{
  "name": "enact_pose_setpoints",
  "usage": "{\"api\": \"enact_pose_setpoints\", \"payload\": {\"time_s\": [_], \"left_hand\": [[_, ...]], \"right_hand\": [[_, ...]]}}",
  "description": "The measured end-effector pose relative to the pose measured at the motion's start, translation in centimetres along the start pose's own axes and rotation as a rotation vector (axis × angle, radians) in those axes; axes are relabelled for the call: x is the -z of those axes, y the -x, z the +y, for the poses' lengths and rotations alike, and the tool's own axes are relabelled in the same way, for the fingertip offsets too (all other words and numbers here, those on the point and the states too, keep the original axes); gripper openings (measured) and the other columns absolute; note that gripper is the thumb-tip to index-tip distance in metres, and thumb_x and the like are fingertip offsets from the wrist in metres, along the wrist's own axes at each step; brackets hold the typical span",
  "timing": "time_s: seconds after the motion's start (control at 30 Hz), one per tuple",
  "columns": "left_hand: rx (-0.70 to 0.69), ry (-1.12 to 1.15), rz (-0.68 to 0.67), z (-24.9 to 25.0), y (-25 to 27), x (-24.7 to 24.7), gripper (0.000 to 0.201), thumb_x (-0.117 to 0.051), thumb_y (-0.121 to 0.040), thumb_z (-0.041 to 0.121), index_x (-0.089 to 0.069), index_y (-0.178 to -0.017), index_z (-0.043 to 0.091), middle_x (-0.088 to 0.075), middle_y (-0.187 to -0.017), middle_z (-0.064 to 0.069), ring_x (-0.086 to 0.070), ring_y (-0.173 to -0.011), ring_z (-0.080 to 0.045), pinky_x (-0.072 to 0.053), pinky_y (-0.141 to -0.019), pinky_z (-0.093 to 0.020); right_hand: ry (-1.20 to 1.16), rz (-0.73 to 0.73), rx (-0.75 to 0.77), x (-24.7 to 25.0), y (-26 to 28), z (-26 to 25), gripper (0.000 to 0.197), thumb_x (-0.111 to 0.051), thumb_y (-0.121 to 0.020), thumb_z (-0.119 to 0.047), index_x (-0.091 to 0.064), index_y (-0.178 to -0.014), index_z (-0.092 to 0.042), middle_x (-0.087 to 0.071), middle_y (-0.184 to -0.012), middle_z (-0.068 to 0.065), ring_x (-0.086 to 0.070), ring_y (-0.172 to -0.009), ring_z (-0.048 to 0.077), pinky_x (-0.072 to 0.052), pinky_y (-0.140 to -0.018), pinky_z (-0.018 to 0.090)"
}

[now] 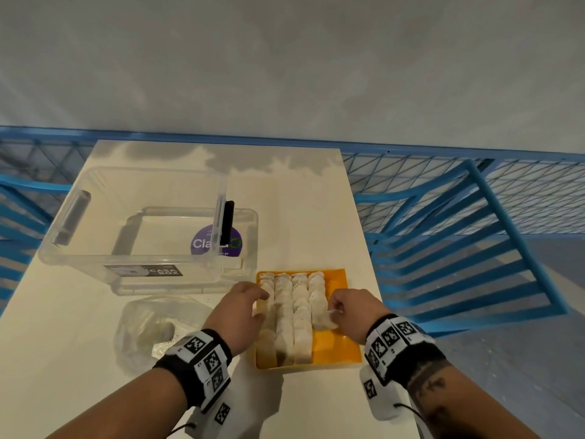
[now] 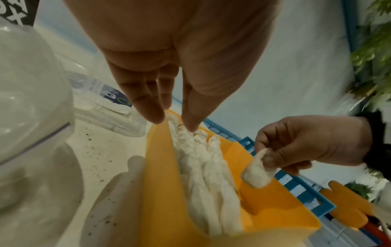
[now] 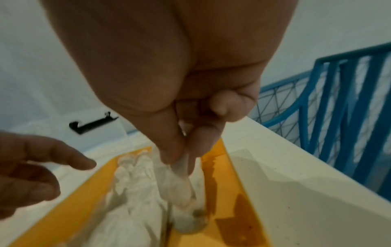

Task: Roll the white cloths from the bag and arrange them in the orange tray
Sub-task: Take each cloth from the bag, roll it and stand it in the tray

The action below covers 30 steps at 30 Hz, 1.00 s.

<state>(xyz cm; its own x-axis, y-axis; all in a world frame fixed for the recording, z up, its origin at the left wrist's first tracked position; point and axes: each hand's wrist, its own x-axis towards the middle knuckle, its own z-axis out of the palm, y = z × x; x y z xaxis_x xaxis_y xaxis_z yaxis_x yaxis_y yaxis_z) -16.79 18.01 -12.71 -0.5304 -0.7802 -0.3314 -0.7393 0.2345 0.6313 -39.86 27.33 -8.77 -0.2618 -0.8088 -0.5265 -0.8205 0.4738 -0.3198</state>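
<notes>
Right hand (image 2: 313, 143) pinches rolled cloth (image 2: 257, 172); left hand (image 1: 240, 308) loose, empty. Seat it snug against the rows, toward orange tray (image 1: 338, 346) right edge.

**Banded wrists, bare forearms**

Each wrist wears a broad black band. The left band (image 1: 198, 359) carries white squares printed with black block-pattern markers, set in a row across the top and down its side. The right band (image 1: 399, 346) carries the same kind of marker squares. Under each band hangs a white block, also with a marker on it, and a thin black cable trails from it. Both forearms are bare, with no sleeves. The right forearm bears a dark tattoo (image 1: 432, 392).
</notes>
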Motion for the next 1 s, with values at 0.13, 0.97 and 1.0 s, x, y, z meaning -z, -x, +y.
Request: {"api": "enact_pose_setpoints", "payload": {"time_s": [0.13, 0.97, 1.0], "left_hand": [[0.074, -0.113, -0.065, -0.6, -0.2, -0.6, 0.053, -0.067, -0.085, 0.016, -0.052, -0.135, 0.026, -0.035, -0.149, 0.004, -0.055, -0.118, -0.017, -0.045, -0.101, -0.026], [0.020, -0.015, 0.234, -2.8, 2.6, 4.1, 0.017, -0.063, -0.089, 0.019, -0.068, -0.105, 0.022, -0.066, -0.100, 0.005, -0.057, -0.078, -0.005, -0.044, -0.078, -0.020], [0.042, 0.001, 0.280, -3.6, 3.2, 5.1, 0.012, -0.063, -0.088, 0.018, -0.069, -0.098, 0.023, -0.067, -0.094, 0.006, -0.055, -0.072, -0.003, -0.042, -0.073, -0.019]], "right_hand": [[0.258, -0.202, 0.055, -1.0, -1.7, -0.6, 0.016, -0.062, -0.088, -0.018, -0.064, -0.103, -0.023, -0.064, -0.109, 0.001, -0.061, -0.098, 0.021, -0.052, -0.083, 0.030], [0.032, 0.067, 0.143, -4.7, 0.1, -2.0, 0.022, -0.055, -0.092, -0.043, -0.064, -0.104, -0.029, -0.065, -0.110, -0.005, -0.060, -0.101, 0.016, -0.050, -0.087, 0.032], [0.022, 0.058, 0.177, -5.8, 1.1, -1.9, 0.024, -0.053, -0.090, -0.048, -0.065, -0.101, -0.030, -0.067, -0.104, -0.008, -0.061, -0.099, 0.014, -0.050, -0.087, 0.032]]}}
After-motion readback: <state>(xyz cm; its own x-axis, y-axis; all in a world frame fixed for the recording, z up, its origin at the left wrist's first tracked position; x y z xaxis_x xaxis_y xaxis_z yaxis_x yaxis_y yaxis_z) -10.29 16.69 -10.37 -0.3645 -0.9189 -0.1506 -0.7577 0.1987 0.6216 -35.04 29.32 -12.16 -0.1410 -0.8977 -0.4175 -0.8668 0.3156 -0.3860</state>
